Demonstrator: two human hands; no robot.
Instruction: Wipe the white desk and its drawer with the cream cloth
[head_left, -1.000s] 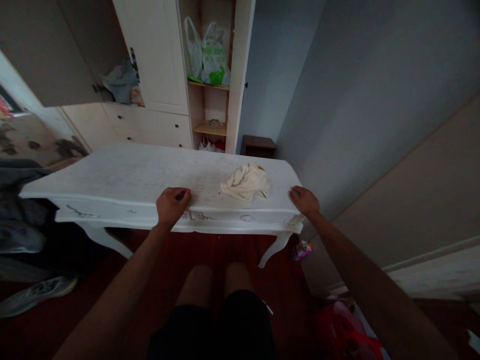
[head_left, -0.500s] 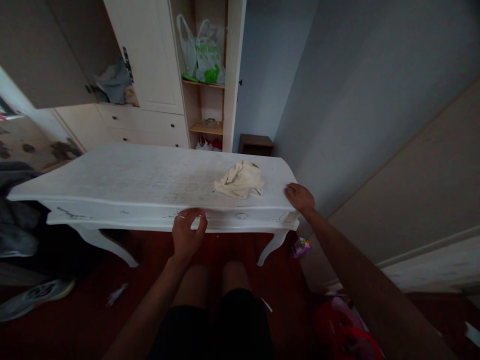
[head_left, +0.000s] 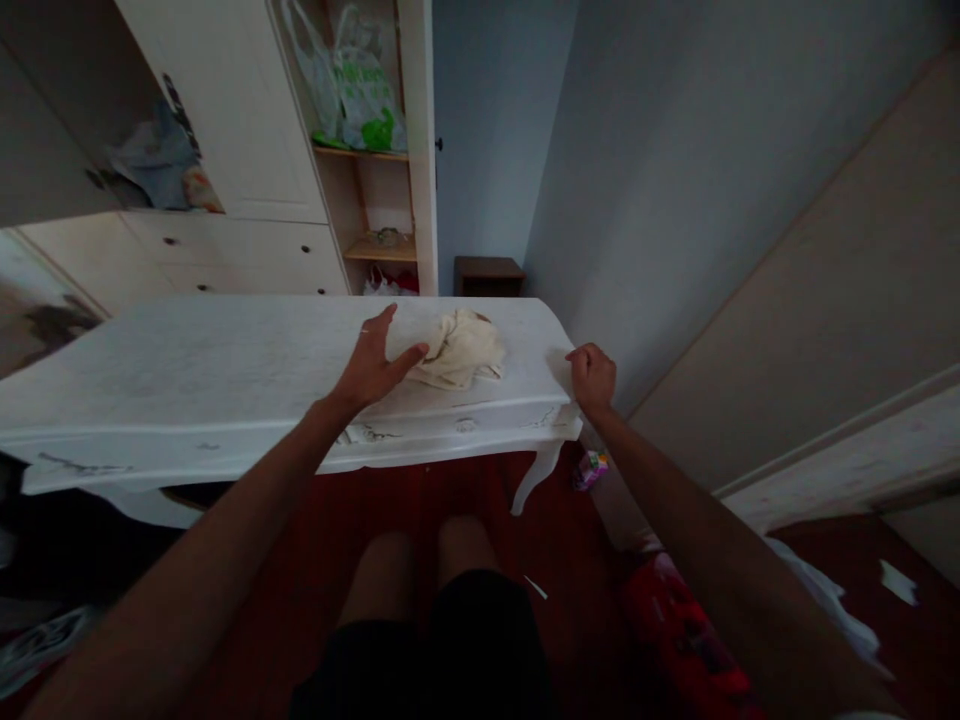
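Observation:
A crumpled cream cloth [head_left: 459,347] lies on the right part of a white table [head_left: 187,370]. My left hand [head_left: 373,362] hovers over the tabletop with fingers spread, its thumb just touching the cloth's left edge. My right hand [head_left: 592,377] grips the table's right front corner, fingers curled over the edge. My bare knees and dark shorts show below the table.
A white wardrobe [head_left: 247,150] with open shelves and plastic bags [head_left: 352,90] stands behind the table. A small dark stool [head_left: 487,275] sits by the blue wall. Red items [head_left: 675,630] and scraps lie on the dark red floor at the right.
My left hand left the table's front edge, dropped below it, then rose and reached forward to the cloth. The view swung right. My right hand stayed on the corner.

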